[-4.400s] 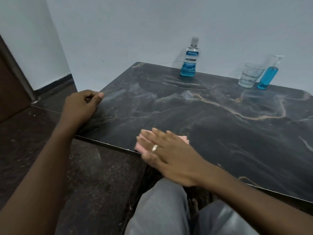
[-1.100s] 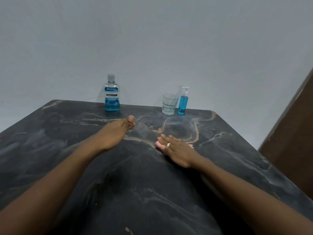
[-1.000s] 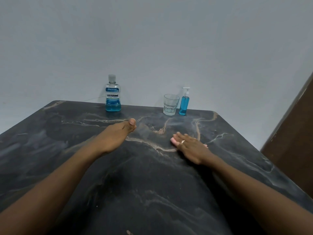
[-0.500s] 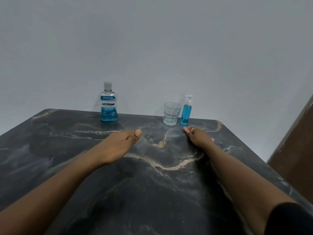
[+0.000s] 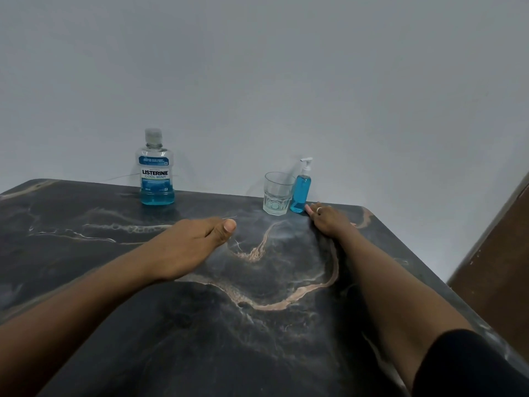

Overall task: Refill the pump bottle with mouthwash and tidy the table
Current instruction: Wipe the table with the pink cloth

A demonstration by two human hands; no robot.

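Table [image 5: 200, 325]: dark marble surface. Left hand [image 5: 189, 247] rested mid-surface, fingers loosely curled, holding nothing, probably bracing the reach. Right hand [image 5: 329, 222] lay flat with fingers straight, pressing a pink cloth [image 5: 354, 224], presumably wiping. Along the far edge: mouthwash bottle [image 5: 155, 173], capped; glass [image 5: 277, 194]; pump bottle [image 5: 300, 191], filled blue, near the far right corner. Versus 0.5 s earlier: right fingertips had advanced to the pump bottle's base; left hand unchanged.

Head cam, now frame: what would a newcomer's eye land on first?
The blue liquids against the grey wall: the Listerine bottle at the far edge of the table, left, and the pump bottle beside a clear glass to the right. Then the hands on the dark marbled top: the left hand resting mid-table, the right hand flat by the pump bottle's base.
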